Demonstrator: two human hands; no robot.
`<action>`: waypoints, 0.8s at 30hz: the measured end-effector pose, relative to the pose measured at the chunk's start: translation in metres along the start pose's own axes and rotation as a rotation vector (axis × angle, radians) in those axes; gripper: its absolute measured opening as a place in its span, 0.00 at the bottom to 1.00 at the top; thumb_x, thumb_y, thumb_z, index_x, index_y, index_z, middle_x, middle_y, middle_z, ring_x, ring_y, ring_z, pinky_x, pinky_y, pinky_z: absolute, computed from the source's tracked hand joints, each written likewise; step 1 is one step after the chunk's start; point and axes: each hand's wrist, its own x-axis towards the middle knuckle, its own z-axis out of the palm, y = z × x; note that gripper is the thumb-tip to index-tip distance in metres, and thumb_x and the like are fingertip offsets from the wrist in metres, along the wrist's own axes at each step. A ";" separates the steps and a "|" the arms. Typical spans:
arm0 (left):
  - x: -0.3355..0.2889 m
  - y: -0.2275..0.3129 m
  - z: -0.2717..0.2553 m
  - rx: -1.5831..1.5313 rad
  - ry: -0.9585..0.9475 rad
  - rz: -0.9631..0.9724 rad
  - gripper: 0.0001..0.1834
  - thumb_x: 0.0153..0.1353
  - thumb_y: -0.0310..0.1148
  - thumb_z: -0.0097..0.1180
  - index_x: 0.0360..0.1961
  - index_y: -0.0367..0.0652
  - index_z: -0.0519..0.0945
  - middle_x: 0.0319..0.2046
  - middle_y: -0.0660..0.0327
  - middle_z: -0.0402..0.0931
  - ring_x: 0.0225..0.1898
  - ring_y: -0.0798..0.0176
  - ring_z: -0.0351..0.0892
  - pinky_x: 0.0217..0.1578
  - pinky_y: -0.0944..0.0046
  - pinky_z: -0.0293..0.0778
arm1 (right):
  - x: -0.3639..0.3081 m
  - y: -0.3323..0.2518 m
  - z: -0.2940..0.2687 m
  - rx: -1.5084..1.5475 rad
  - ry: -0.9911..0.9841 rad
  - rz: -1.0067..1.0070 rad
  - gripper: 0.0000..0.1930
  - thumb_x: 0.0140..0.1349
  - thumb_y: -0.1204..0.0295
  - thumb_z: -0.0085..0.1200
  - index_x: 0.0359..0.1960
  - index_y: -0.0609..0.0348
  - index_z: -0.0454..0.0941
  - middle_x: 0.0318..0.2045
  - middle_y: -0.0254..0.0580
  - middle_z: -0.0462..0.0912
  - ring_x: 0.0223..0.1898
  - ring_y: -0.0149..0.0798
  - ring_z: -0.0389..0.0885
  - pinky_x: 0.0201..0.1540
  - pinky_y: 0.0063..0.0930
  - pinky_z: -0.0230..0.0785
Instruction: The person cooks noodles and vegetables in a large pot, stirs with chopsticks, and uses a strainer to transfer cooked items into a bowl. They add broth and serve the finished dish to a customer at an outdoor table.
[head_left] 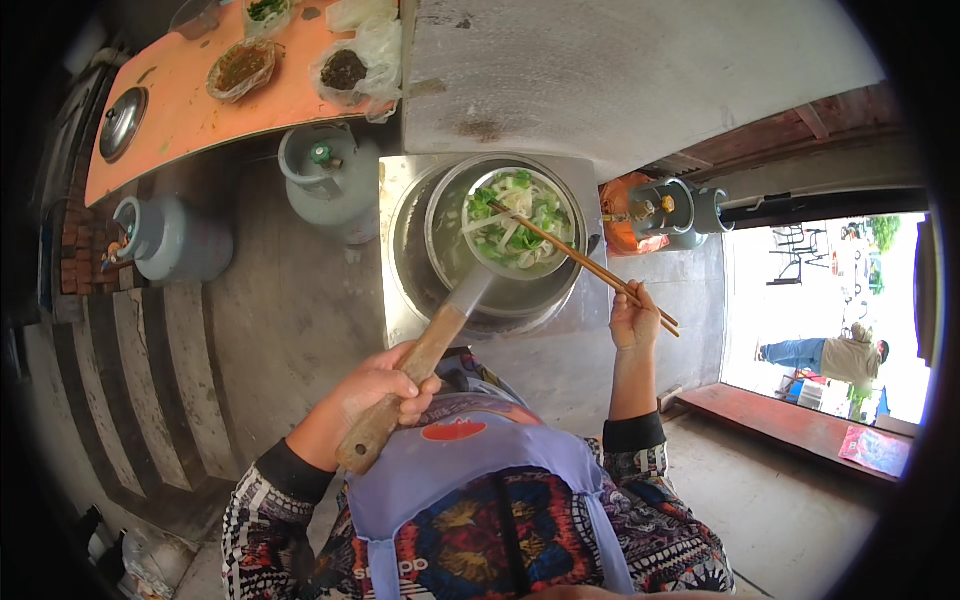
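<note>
My left hand (pixel 375 390) grips the wooden handle (pixel 405 385) of a metal strainer ladle (pixel 520 235) filled with white noodles and green leaves. The ladle hangs over a large steel pot (pixel 450 290) of cloudy water set in a steel stove top (pixel 395 190). My right hand (pixel 635 320) pinches a pair of wooden chopsticks (pixel 590 265); their tips reach into the noodles in the ladle.
Two grey gas cylinders (pixel 330 175) (pixel 170 240) stand on the concrete floor at left, an orange one (pixel 645 215) right of the stove. An orange counter (pixel 190 95) carries bowls, bags and a pot lid. A person (pixel 835 355) is outside the bright doorway at right.
</note>
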 end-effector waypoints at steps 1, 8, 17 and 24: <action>-0.001 0.001 0.001 0.004 0.006 0.004 0.39 0.44 0.20 0.46 0.63 0.41 0.56 0.32 0.55 0.66 0.20 0.67 0.64 0.20 0.67 0.64 | -0.002 -0.004 -0.012 0.049 -0.003 -0.015 0.10 0.66 0.70 0.45 0.33 0.65 0.74 0.28 0.44 0.80 0.25 0.39 0.79 0.25 0.23 0.77; -0.004 0.005 -0.003 0.025 -0.012 -0.008 0.36 0.45 0.21 0.47 0.61 0.40 0.58 0.32 0.54 0.66 0.19 0.67 0.64 0.19 0.68 0.64 | -0.037 -0.055 -0.002 0.156 -0.205 -0.127 0.12 0.67 0.67 0.44 0.34 0.65 0.74 0.30 0.43 0.79 0.26 0.40 0.79 0.29 0.24 0.79; -0.015 0.011 -0.019 0.036 -0.091 -0.021 0.37 0.46 0.21 0.49 0.62 0.40 0.57 0.31 0.54 0.65 0.20 0.67 0.65 0.18 0.69 0.64 | -0.096 -0.061 0.040 -0.432 -0.197 -0.494 0.12 0.68 0.70 0.42 0.37 0.69 0.74 0.27 0.49 0.79 0.21 0.35 0.78 0.22 0.18 0.69; -0.024 0.021 -0.024 -0.003 -0.099 -0.046 0.39 0.46 0.19 0.47 0.64 0.42 0.55 0.31 0.54 0.61 0.18 0.69 0.62 0.16 0.69 0.63 | -0.177 -0.110 0.065 -0.666 -0.187 -0.874 0.12 0.67 0.72 0.41 0.37 0.70 0.74 0.27 0.50 0.79 0.19 0.32 0.77 0.19 0.16 0.67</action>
